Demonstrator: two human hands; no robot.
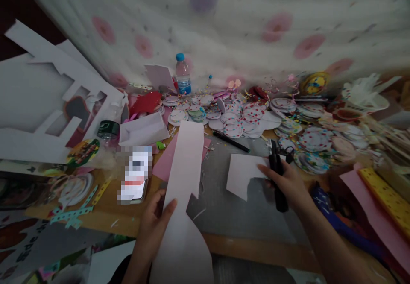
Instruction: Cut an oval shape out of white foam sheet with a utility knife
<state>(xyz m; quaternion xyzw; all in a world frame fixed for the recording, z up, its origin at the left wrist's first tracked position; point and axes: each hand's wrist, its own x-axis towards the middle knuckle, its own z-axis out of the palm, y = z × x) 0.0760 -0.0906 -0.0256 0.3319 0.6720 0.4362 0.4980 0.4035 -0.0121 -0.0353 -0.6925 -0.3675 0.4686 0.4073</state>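
Our left hand (153, 218) pinches white card (185, 164) at seven o'clock; our right hand (291, 185) grips a black tool (276, 166) at four. We're likely trimming; next needs steadiness.

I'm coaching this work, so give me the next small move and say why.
I'd probably slide the small white piece aside. The right hand holds the black tool with its fingers also at that piece, while the left hand grips the long white sheet; moving the piece should leave the tool unencumbered.
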